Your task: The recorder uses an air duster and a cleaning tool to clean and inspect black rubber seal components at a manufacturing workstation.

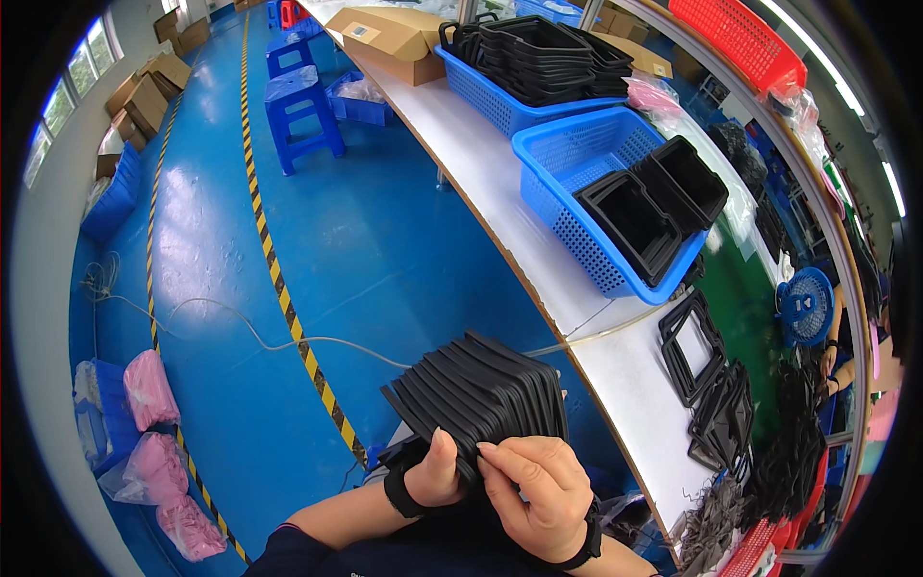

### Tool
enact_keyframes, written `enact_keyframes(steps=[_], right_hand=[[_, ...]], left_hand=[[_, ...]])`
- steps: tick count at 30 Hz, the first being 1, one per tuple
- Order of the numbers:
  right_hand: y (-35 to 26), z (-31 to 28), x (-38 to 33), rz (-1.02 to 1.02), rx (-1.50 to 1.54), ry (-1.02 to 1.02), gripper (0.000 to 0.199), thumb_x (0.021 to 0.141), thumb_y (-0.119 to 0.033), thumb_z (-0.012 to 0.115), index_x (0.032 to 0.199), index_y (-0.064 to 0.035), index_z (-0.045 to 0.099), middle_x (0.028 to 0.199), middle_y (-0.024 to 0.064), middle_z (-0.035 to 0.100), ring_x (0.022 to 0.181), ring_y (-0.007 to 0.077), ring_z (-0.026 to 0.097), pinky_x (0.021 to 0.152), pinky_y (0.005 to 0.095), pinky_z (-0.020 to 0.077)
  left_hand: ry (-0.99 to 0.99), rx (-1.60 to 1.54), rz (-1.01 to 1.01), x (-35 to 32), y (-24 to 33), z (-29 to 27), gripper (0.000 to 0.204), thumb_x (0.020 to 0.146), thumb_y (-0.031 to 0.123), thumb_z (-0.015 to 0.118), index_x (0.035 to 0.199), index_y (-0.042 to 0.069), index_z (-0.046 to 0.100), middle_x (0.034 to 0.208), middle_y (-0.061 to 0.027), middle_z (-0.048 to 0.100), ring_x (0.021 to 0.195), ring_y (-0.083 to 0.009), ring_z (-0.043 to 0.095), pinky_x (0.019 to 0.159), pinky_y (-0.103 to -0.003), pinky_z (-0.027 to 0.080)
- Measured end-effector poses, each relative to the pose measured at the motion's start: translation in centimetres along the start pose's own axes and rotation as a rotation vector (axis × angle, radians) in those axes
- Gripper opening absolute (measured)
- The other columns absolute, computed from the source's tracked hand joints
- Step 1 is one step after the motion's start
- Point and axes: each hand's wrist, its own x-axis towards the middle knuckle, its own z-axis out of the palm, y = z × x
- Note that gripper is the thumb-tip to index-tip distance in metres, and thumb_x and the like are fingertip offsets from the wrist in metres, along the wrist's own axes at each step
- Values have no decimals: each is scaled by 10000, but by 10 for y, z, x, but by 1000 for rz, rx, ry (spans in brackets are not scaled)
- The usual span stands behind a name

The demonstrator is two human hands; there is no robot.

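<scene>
A thick stack of black rectangular frames (481, 389) is held up in front of my body, off the left edge of the table. My left hand (435, 478) supports the near end of the stack; its thumb points up and its other fingers are hidden behind or below the frames. At the stack's near edge, my right hand (538, 490) pinches thumb and forefinger against the rim of a frame. Whether it has one frame or several between the fingertips cannot be made out. Each wrist wears a black band.
On the white table (615, 361) stand a blue basket (577, 240) with black frames, another basket (481, 91) heaped with them, and an open cardboard box (394, 43). Loose frames (692, 346) and black strips (788, 452) lie rightward. Another person's hands (835, 370) work beside a blue fan (806, 306).
</scene>
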Motion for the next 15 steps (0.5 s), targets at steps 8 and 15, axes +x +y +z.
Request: enact_keyframes(steps=[8, 15], right_hand=[[0, 0, 1, 41, 40, 16, 271, 661, 36, 742, 920, -17, 684, 808, 56, 649, 726, 192, 623, 654, 269, 499], [-2, 1, 2, -11, 12, 17, 285, 649, 83, 729, 915, -9, 682, 795, 73, 645, 714, 197, 624, 638, 268, 493]], left_hand=[[-26, -22, -25, -1, 0, -4, 1016, 789, 774, 397, 1399, -29, 266, 1410, -141, 368, 1284, -250, 395, 1070, -384, 314], [-24, 6, -11, -1, -1, -6, 1026, 779, 767, 437, 1407, -23, 253, 1414, -138, 363, 1290, -246, 386, 1081, -383, 293]])
